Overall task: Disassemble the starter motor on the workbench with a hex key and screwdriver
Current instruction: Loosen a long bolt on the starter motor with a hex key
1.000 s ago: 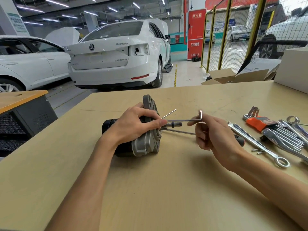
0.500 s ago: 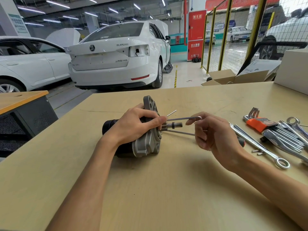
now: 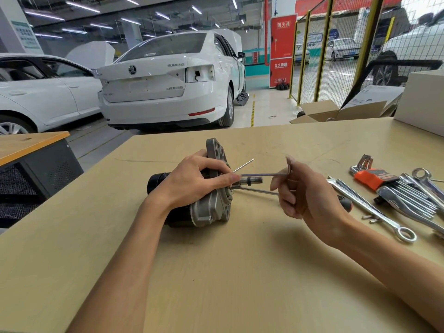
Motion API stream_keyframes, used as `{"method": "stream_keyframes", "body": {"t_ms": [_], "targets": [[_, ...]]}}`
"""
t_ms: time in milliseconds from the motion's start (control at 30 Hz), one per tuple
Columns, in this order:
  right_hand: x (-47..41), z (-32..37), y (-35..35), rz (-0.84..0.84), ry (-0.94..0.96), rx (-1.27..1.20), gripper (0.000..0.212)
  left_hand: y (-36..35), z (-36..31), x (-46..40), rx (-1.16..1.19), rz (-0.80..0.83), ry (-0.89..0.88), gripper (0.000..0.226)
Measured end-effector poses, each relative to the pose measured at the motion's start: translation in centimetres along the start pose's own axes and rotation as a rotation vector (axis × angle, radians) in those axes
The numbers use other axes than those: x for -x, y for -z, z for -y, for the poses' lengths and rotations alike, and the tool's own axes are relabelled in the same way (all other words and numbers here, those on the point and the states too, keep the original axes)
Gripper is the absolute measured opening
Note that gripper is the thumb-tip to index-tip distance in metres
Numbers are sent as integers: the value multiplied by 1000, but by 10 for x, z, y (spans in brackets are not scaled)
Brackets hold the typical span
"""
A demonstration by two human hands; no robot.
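Fingers of my left hand (image 3: 192, 182) grip the starter motor (image 3: 211, 205) on the table (image 3: 216, 272); my right hand (image 3: 305, 191) pinches the hex key (image 3: 264, 174).

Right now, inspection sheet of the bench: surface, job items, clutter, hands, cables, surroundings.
Surface: tan wooden workbench, flat, tools along its right side.
Job's things: starter motor lying on its side, metal flange facing right, short shaft and long thin bolts sticking out of it; hex key with its long arm pointing into the flange; screwdriver handle partly hidden behind the right hand.
Clutter: wrenches, hex key set in an orange holder, small loose bits.
Hands: left hand grips the motor; right hand pinches the hex key's bend.
Cables: nothing seen.
Surroundings: white cars, yellow mesh fence, cardboard boxes, red fire cabinet.
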State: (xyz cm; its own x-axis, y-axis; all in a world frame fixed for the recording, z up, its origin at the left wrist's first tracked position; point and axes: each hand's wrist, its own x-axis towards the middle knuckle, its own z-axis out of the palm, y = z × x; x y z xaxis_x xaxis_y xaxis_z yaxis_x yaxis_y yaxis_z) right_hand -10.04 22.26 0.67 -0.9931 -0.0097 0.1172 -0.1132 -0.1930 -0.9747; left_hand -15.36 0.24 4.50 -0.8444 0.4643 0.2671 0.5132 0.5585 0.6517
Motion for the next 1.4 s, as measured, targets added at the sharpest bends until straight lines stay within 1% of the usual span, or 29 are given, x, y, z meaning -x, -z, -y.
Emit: {"method": "stream_keyframes", "body": {"t_ms": [67,200,333,400,467,567,600,800,967,1067,1233,1400], "targets": [[1,1,-1,32,12,-20,56,0,1,0,-4,1,4,28],[2,-1,1,57,78,2,34,0,0,0,2,-1,5,27],[1,-3,3,35,115,66,44,0,0,1,-24,1,8,27],[2,-3,2,39,120,84,45,0,-2,2,-24,1,-4,24],[2,-4,1,15,105,99,41,-1,-2,1,-18,-9,-5,21],[2,-4,1,-44,64,120,29,-1,-2,1,-20,-16,-9,19],[2,-4,1,-49,59,130,28,-1,-2,1,-21,-13,-13,20],[1,-5,1,-77,28,120,30,-1,1,-1,-17,-16,-16,23],[1,-3,1,-29,-3,79,54,-1,2,-1,-8,-4,-14,26],[1,0,-1,35,-24,23,61,0,2,-1,0,-1,-10,25],[4,3,0,143,-43,20,59,-1,1,-1,-1,-6,1,29],[5,3,0,150,-18,-19,48,0,1,0,-1,-9,-1,30]]}}
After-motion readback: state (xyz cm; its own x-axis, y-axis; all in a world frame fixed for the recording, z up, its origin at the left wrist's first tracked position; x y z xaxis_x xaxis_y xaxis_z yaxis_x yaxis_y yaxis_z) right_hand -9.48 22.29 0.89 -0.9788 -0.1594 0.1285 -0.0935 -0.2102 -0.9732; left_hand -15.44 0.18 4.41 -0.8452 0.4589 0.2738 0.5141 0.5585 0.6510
